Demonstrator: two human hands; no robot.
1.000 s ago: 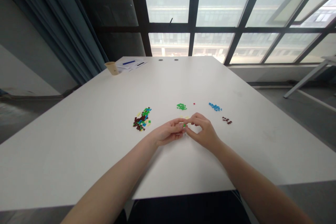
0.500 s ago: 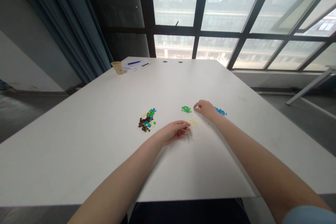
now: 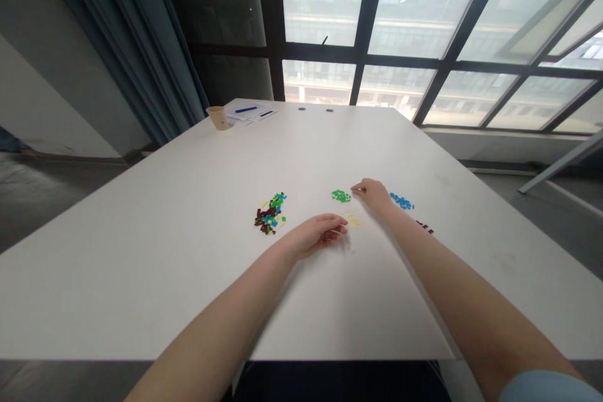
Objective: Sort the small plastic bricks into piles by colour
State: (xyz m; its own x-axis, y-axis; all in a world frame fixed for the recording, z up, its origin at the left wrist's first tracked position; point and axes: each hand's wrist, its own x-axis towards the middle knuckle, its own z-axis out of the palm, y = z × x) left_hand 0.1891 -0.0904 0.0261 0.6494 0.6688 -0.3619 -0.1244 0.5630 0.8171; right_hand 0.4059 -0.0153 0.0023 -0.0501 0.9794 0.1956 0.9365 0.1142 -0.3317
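Observation:
My right hand (image 3: 373,195) is just right of a small pile of green pieces (image 3: 341,196), with thumb and fingertips pinched together; whatever lies between them is too small to make out. Behind its wrist is a pile of blue pieces (image 3: 401,201). My left hand (image 3: 323,235) rests low over the table, palm inward, its fingers loosely curved and apart. Its fingertips partly cover a scatter of pale yellow pieces (image 3: 353,220). Left of both hands lies a mixed heap (image 3: 268,213) of brown, green, blue and yellow pieces. A few brown pieces (image 3: 424,227) show beyond my right forearm.
On the white table (image 3: 188,251), a paper cup (image 3: 218,118) stands at the far left beside papers (image 3: 261,114) and a blue pen (image 3: 245,109). Two dark round discs, one of them a grey disc (image 3: 330,110), are near the far edge. Windows rise behind.
My right thumb and fingertips have come together beside the green pile. The view has shifted slightly, and the brown pieces beyond my right forearm now show. My left hand stays nearly still.

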